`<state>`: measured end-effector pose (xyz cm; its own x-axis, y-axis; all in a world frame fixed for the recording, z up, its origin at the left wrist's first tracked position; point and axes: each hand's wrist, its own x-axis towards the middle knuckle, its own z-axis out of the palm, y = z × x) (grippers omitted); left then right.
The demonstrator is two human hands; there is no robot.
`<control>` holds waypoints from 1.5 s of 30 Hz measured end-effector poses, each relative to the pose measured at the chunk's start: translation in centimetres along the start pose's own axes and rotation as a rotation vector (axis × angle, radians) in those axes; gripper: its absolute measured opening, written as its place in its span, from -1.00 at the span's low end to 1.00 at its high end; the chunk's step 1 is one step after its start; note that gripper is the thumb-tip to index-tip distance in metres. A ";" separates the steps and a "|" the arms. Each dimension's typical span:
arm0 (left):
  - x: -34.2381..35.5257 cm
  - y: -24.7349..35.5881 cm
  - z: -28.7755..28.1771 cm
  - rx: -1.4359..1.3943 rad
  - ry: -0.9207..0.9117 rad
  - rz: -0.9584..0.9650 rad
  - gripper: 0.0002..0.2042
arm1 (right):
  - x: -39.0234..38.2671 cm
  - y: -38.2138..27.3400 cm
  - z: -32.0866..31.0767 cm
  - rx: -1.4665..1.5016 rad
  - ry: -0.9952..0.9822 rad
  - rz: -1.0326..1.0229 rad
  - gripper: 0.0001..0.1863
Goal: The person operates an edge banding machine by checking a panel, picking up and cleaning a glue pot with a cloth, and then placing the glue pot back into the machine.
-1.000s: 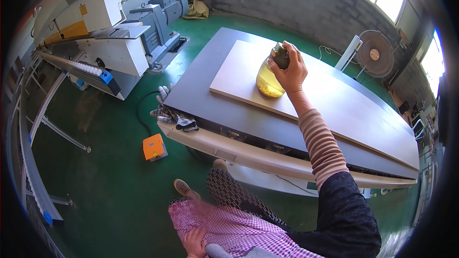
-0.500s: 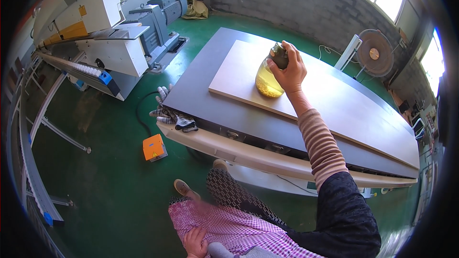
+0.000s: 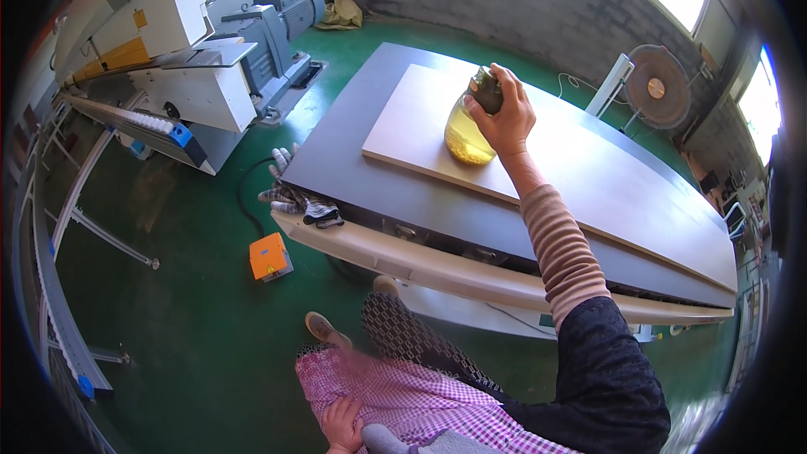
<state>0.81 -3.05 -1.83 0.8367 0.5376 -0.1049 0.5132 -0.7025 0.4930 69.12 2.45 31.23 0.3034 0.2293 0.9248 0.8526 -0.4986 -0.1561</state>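
Observation:
My right hand (image 3: 507, 111) is closed around the dark lid and neck of a glass jar (image 3: 467, 136). Yellowish liquid fills much of the jar, with yellow bits settled at its bottom. It is over the near left part of a pale flat board (image 3: 403, 136), leaning slightly; whether its base touches the board I cannot tell. At the lower edge my left hand (image 3: 343, 422) lies on a pink-and-white checked apron (image 3: 403, 391), fingers stretched along the cloth and holding nothing visible.
The board lies on a grey machine table (image 3: 336, 143) with a beige front rail (image 3: 403, 263). Striped gloves (image 3: 294, 197) lie at its left corner. An orange box (image 3: 269, 256) sits on the green floor. A large machine (image 3: 185, 76) stands left, a fan (image 3: 658, 88) far right.
The whole view has shifted slightly, with the table appearing a little higher. My right hand still grips the jar, which looks a little more tilted. My left hand stays on the apron.

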 end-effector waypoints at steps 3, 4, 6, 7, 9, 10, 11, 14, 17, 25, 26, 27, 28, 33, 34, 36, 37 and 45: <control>0.4 -2.0 2.2 -0.059 0.040 -0.050 -0.46 | 0.1 -0.3 0.2 0.018 0.003 -0.001 -0.30; 0.4 -2.0 2.3 -0.061 0.036 -0.046 -0.46 | 0.1 -0.2 0.1 0.017 0.006 0.001 -0.30; 0.9 -1.5 1.7 -0.059 0.042 -0.047 -0.44 | 0.0 -0.1 0.1 0.015 0.008 0.005 -0.30; 1.0 -1.0 1.1 -0.059 0.040 -0.047 -0.44 | 0.0 -0.1 0.2 0.012 0.009 0.001 -0.30; 1.6 1.6 -1.7 -0.169 0.164 0.044 -0.50 | 0.0 -0.1 0.2 0.010 0.010 -0.003 -0.31; 1.5 1.6 -1.8 -0.168 0.165 0.041 -0.50 | 0.1 -0.3 0.3 0.013 0.012 -0.003 -0.31; 1.6 1.6 -1.7 -0.161 0.166 0.045 -0.50 | 0.0 -0.2 0.2 0.010 0.014 -0.001 -0.31; 1.7 0.9 -1.1 -0.139 0.141 0.040 -0.50 | 0.1 -0.1 0.2 0.007 0.026 -0.005 -0.31; 1.4 0.8 -0.9 -0.124 0.120 0.031 -0.49 | 0.1 -0.2 0.2 0.011 0.024 -0.002 -0.31; 1.8 2.0 -2.1 -0.202 0.165 0.020 -0.48 | 0.0 -0.1 0.2 0.000 0.014 0.007 -0.30; 1.8 2.1 -2.2 -0.202 0.168 0.019 -0.48 | 0.1 -0.1 0.2 -0.002 0.011 0.009 -0.30; 1.9 2.1 -2.2 -0.201 0.170 0.019 -0.48 | 0.1 -0.1 0.2 -0.001 0.012 0.008 -0.30; 1.8 1.8 -1.9 -0.201 0.172 0.018 -0.48 | 0.0 -0.1 0.2 -0.004 0.004 0.011 -0.29; 1.3 0.3 -0.3 -0.118 0.125 0.020 -0.48 | 0.0 -0.1 0.2 -0.011 -0.001 0.007 -0.29; 1.3 0.2 -0.2 -0.118 0.125 0.020 -0.48 | 0.0 -0.1 0.2 -0.013 -0.005 0.012 -0.29; 1.3 0.4 -0.4 -0.111 0.123 0.022 -0.49 | 0.0 -0.1 0.1 -0.012 -0.007 0.015 -0.29; 1.3 0.5 -0.5 -0.111 0.125 0.021 -0.49 | 0.0 -0.1 0.2 -0.013 -0.008 0.017 -0.28; 1.7 1.9 -2.1 -0.172 0.178 0.032 -0.50 | 0.0 -0.1 0.2 -0.004 -0.008 0.019 -0.28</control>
<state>2.77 -2.50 0.76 0.7975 0.6004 0.0595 0.4340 -0.6394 0.6347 69.15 2.66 31.17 0.3233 0.2267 0.9187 0.8450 -0.5063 -0.1725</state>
